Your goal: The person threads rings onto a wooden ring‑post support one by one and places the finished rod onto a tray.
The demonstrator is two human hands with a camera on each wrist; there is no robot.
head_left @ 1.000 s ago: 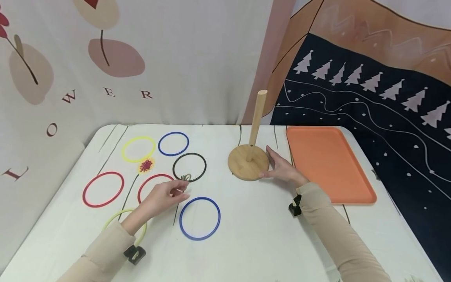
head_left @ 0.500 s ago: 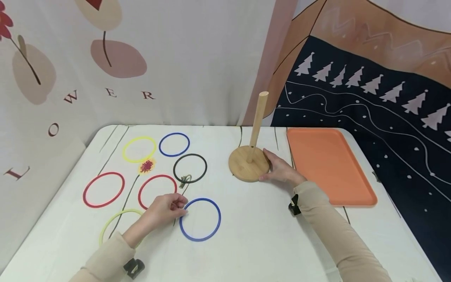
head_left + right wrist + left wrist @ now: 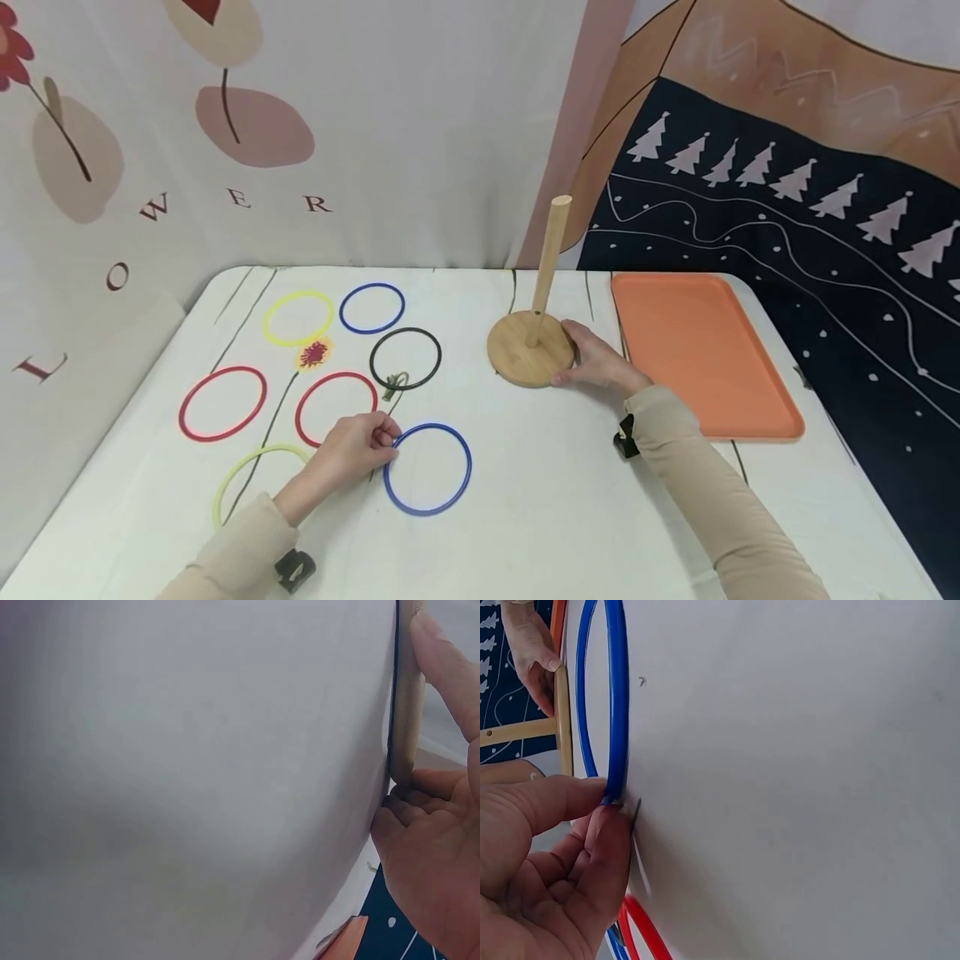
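Left hand [image 3: 354, 451] pinching blue ring [image 3: 619, 697], one of seven

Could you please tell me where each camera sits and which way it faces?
Head: worn on the person's head, facing forward and down over the table; the left hand, right hand and both sleeves show.
Left wrist: worn there, facing the left hand as it pinches the near blue ring; the right hand shows at upper left.
Right wrist: worn there, facing the right hand at the base of the wooden stand; only that hand shows.
Shared: head and left wrist views both show the pinched ring.
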